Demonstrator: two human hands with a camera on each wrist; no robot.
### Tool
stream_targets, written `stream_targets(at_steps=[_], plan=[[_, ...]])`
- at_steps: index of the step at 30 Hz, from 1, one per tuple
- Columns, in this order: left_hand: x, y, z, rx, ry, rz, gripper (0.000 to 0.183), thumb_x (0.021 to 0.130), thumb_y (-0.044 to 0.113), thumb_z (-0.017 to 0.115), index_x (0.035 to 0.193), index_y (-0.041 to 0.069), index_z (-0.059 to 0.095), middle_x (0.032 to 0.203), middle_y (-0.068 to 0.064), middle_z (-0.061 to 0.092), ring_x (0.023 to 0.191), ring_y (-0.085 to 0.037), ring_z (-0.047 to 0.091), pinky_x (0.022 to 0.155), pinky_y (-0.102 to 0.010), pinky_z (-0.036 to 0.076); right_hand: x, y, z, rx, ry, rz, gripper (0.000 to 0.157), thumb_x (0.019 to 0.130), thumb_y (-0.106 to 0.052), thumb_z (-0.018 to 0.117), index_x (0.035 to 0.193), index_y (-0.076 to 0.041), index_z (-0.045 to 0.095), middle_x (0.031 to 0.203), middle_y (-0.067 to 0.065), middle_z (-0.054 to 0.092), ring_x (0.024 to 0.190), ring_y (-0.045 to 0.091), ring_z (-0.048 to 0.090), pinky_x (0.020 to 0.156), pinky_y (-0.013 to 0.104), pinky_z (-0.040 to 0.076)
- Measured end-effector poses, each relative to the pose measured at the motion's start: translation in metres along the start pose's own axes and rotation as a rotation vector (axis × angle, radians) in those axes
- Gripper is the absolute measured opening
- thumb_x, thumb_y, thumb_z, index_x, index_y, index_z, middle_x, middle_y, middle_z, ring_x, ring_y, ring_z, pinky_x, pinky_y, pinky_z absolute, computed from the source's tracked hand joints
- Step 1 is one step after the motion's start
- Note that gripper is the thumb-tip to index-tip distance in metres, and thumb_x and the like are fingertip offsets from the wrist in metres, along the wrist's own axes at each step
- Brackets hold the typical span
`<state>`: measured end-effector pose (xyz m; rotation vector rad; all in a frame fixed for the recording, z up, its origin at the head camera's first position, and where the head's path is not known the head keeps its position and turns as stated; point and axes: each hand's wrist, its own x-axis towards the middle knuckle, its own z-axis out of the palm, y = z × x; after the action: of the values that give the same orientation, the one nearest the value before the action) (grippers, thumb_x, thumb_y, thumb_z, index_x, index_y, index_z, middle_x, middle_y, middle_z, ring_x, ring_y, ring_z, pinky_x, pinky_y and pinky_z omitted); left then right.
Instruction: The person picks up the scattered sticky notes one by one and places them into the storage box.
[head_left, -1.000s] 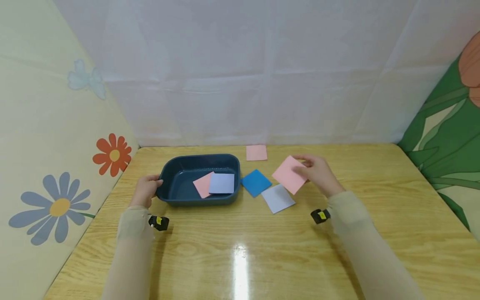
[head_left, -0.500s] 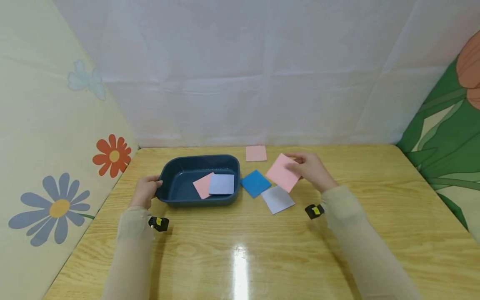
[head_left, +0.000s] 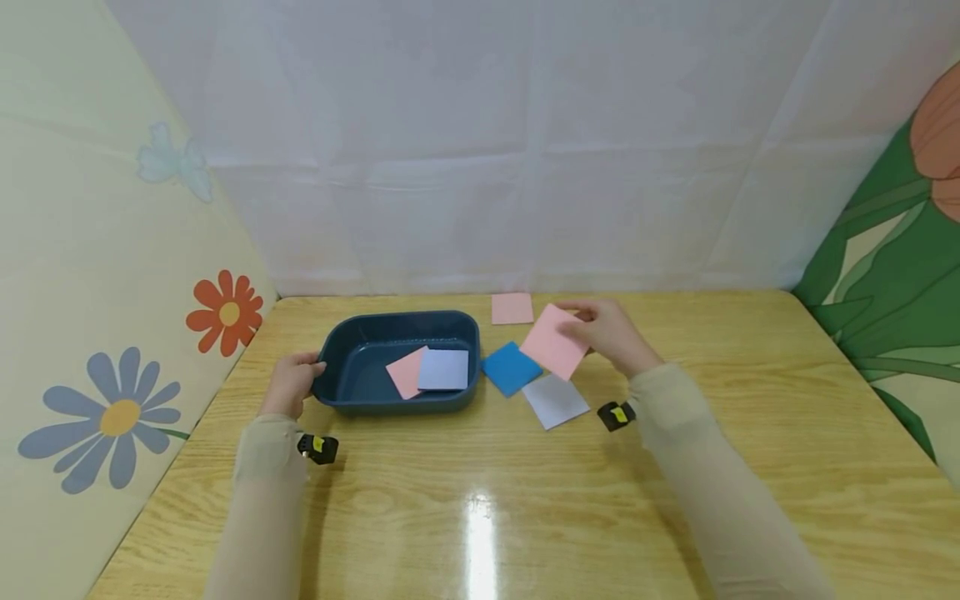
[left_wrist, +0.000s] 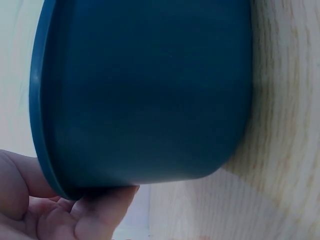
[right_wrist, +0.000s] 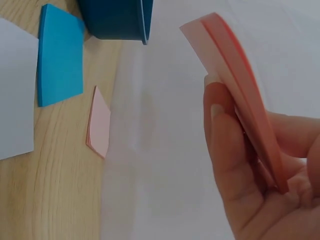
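Your left hand [head_left: 289,383] is gripping the bin [head_left: 397,406], your right hand [head_left: 613,337] pinching pink sheets [head_left: 551,343]; apparently splayed, they're risking slipping.

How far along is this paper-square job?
Seemingly done: a pink square and a lavender square lie in the tray. In hand: the right hand holds another pink square; the left hand grips the tray. Likely remaining: the blue square, pale square and far pink square on the table.

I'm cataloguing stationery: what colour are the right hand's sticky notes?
Pink sticky notes, clearest in the head view.
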<state>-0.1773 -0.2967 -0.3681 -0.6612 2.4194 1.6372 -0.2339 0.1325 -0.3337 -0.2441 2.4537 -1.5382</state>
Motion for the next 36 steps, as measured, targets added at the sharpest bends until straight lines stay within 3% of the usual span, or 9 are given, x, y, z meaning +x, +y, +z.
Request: stream_targets(at_steps=[30, 36], plan=[[0.004, -0.003, 0.002, -0.005, 0.033, -0.023, 0.045, 0.104, 0.005, 0.034, 0.147, -0.011, 0.028, 0.149, -0.03, 0.031, 0.133, -0.04, 0.038, 0.109, -0.049, 0.034, 0.013, -0.023, 0.026, 0.088, -0.027, -0.085, 0.045, 0.096, -0.004, 0.059, 0.138, 0.005, 0.049, 0.116, 0.03, 0.059, 0.073, 0.017, 0.059, 0.061, 0.026, 0.053], [0.005, -0.003, 0.001, -0.004, 0.027, -0.029, 0.045, 0.105, 0.005, 0.034, 0.147, -0.01, 0.028, 0.15, -0.03, 0.03, 0.134, -0.039, 0.037, 0.109, -0.049, 0.033, 0.014, -0.026, 0.033, 0.097, -0.039, -0.099, 0.044, 0.096, -0.005, 0.059, 0.138, 0.003, 0.05, 0.114, 0.028, 0.06, 0.071, 0.017, 0.06, 0.062, 0.03, 0.055]])
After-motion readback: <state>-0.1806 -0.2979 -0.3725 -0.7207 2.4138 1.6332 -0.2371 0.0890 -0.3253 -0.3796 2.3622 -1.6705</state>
